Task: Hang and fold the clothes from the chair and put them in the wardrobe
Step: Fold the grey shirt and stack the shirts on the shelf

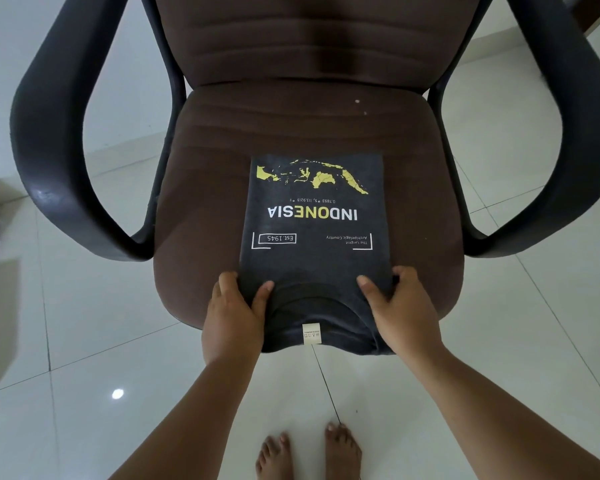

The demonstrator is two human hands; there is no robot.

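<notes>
The left hand (234, 315) and right hand (400, 311) each pinched a near corner of the folded dark T-shirt (314, 244), thumbs on top, fingers curled under its collar end. The shirt lay on the front half of the chair seat (201, 202), its long axis running from the front edge toward the backrest, collar overhanging toward the person. Both hands sat equally near, one per side. The print, upside down, read "INDONESIA", "Est.1945", "The Largest Archipelagic Country"; the neck label (311, 333) was too small to read.

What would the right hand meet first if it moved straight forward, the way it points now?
The right hand already grips the folded T-shirt; going on, probably the chair's backrest, though depth is unclear.
</notes>
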